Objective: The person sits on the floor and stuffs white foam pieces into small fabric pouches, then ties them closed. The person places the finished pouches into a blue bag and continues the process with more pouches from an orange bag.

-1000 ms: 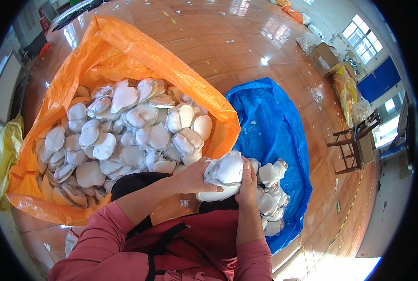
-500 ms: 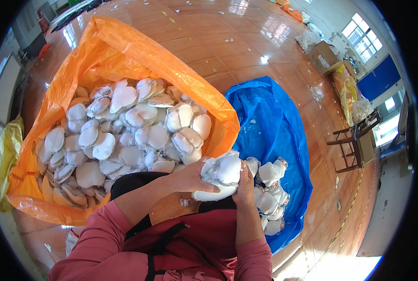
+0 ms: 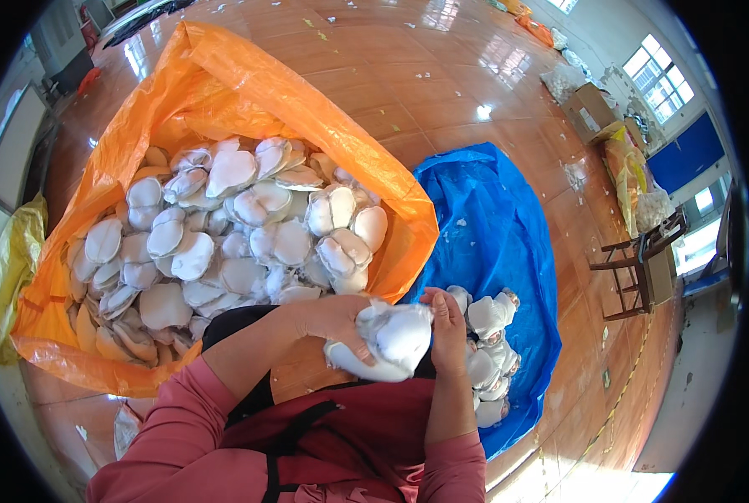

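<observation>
A white, rounded, lobed stuffed fabric piece [image 3: 404, 339], like part of a soft toy, is above my lap, slightly blurred. My left hand [image 3: 341, 327] grips it from the left, with the thumb across its front. At its upper right edge, my right hand [image 3: 448, 334] has its fingers drawn together in a pinch; whatever they hold is too small to make out. A large orange sack [image 3: 324, 113] on the left is full of similar white pieces [image 3: 261, 205] with loose fluffy stuffing among them. On the blue sheet [image 3: 483, 218] to the right lie several plumper white stuffed pieces [image 3: 490, 314].
A yellow sack [image 3: 14, 277] stands at the far left. Along the right wall are a wooden chair [image 3: 638, 268], a cardboard box [image 3: 588, 111] and a yellow bag [image 3: 622, 172]. White scraps dot the shiny tiled floor [image 3: 374, 59].
The stuffed piece has shifted slightly down and tilted in my left hand. My right hand has moved a little right, from gripping its side to pinching near its upper edge.
</observation>
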### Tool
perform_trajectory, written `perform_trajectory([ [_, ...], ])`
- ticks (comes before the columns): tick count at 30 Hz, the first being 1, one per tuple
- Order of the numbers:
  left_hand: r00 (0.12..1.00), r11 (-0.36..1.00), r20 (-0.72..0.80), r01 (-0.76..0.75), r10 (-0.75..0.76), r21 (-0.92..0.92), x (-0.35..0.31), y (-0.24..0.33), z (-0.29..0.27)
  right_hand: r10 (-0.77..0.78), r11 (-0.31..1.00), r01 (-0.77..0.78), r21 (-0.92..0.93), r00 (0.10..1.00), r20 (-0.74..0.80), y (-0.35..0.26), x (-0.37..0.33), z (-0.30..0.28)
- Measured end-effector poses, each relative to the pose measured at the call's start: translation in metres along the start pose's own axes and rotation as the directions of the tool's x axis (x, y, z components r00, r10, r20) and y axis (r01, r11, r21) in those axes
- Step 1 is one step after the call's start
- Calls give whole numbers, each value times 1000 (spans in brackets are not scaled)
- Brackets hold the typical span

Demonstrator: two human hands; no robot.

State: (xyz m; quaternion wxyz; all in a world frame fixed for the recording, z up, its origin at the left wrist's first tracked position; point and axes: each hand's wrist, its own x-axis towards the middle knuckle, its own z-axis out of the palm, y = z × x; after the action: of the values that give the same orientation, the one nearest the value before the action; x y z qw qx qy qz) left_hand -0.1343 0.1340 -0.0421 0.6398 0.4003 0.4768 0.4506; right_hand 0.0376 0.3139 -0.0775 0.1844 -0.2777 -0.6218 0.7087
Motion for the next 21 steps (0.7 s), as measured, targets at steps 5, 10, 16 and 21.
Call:
perform_trajectory([
  [5, 967, 997, 241, 79, -79, 6, 6, -13, 12, 15, 975, -110, 194, 901, 433, -25, -17, 18],
  [10, 948, 991, 298, 126, -109, -41, 8, -17, 17, 46, 986, -130, 105, 817, 574, -21, -18, 21],
  [16, 956, 993, 293, 59, -25, -106, 10, -19, 18, 43, 968, -172, 181, 828, 558, -24, -23, 19],
  [21, 968, 999, 251, 27, -17, -39, 15, -17, 17, 13, 970, -144, 198, 837, 548, -25, -22, 15],
])
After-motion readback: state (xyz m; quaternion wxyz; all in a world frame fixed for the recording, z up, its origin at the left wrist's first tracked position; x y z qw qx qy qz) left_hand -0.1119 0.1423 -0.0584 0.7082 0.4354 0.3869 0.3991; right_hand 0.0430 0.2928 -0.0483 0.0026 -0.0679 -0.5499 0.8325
